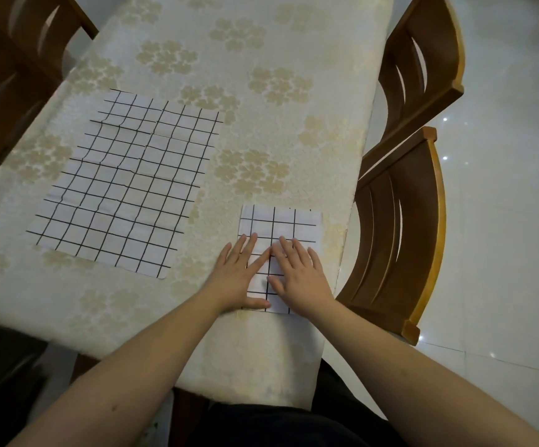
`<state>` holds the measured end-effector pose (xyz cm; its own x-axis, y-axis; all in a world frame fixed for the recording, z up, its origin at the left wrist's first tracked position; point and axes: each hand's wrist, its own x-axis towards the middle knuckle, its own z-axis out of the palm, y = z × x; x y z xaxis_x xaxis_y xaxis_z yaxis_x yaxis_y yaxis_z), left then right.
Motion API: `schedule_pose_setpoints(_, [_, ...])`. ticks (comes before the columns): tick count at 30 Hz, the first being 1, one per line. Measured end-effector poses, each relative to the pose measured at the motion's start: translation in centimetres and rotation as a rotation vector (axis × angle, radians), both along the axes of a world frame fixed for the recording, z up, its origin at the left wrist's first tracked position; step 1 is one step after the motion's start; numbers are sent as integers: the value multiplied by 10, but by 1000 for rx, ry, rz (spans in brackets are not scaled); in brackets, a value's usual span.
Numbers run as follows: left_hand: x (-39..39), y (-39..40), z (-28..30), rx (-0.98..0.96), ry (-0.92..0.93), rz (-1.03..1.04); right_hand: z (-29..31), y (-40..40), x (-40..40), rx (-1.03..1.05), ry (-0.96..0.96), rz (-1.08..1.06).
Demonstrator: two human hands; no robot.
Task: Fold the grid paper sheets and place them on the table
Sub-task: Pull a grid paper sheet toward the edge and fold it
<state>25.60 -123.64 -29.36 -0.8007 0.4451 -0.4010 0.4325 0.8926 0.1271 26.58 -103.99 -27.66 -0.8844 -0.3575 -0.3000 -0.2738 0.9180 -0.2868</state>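
- Both hands, left (240, 272) and right (297, 274), press flat with straight fingers on a small folded white grid paper sheet (281, 225) near the cream floral tabletop (261, 43) edge.
- A larger creased grid sheet (126, 185) lies unfolded to the left, apparently yet to fold.

The far half of the table (261, 43) is left bare, and a bare strip of cloth is seen between the unfolded grid sheet (122, 182) and the folded grid sheet (281, 227). The near right part is taken by the folded sheet, on which the left hand (239, 275) and the right hand (297, 275) are laid flat. The right edge is flanked by two wooden chairs (400, 221), and the far left corner by another chair (13, 59).
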Motion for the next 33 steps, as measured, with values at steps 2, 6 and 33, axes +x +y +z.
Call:
schedule_pose_setpoints(2, [-3, 0, 0, -7, -5, 8, -9, -2, -4, -2, -10, 31])
schedule_pose_setpoints(6, [-6, 1, 0, -22, -5, 6, -26, 9, -12, 15, 26, 40])
schedule_pose_setpoints(33, [-62, -6, 9, -75, -62, 234, -22, 72, -104, 72, -54, 245])
